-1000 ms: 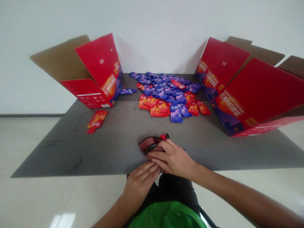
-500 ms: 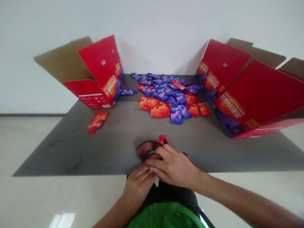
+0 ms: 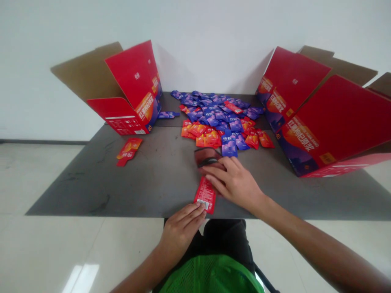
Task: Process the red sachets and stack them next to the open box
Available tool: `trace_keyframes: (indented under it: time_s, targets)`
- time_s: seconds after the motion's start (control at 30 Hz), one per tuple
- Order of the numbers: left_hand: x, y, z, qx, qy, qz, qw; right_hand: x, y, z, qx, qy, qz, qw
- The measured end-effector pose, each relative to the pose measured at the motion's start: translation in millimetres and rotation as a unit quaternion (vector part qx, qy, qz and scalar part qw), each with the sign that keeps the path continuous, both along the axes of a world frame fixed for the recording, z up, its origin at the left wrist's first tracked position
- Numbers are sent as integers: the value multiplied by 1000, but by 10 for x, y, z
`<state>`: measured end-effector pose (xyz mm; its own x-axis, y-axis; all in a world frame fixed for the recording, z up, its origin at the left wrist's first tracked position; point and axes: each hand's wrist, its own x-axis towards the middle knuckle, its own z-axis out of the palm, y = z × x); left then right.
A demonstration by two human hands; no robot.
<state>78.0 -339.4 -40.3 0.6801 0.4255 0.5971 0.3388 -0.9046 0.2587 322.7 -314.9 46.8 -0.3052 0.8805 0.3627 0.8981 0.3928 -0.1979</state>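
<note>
dark grey table (image 3: 137, 183) | open red cardboard boxes (image 3: 332, 122) at both far corners | heap of small blue and orange sachets (image 3: 220, 122) between them | right hand (image 3: 236, 183) — fingers spread, gripping nothing, tips on a dark red rounded object (image 3: 207, 156) | left hand (image 3: 180, 230) — fingers straight, tips touching flat red sachet (image 3: 205, 195) at table's near edge

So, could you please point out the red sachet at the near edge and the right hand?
red sachet (image 3: 205, 194): head view, middle of its face.
right hand (image 3: 238, 185): head view, back of the hand.
</note>
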Motion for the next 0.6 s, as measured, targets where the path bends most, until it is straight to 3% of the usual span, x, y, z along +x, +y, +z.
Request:
trace_keyframes:
  time_s: [0.07,0.13,0.2,0.3,0.4,0.47,0.6]
  targets:
    - [-14,-8,-18,-4,0,8,1000,-206,-251,-62,-43,-3,75,996]
    - [-21,-13,-24,-7,5,11,1000,-309,-381,-180,-70,9,107,992]
    - [-18,-13,-13,-9,13,5,1000,-266,-336,-293,-77,24,90,993]
    - [-3,-5,20,-4,12,1,1000,-2,-17,-353,-73,1,35,997]
    - [7,4,39,0,11,2,1000,260,306,-241,-59,-47,-18,997]
    - [8,8,34,0,8,1,1000,304,365,-110,-34,-53,-40,997]
    - [1,4,2,-7,-3,3,1000,2,40,30,-7,3,-3,1000]
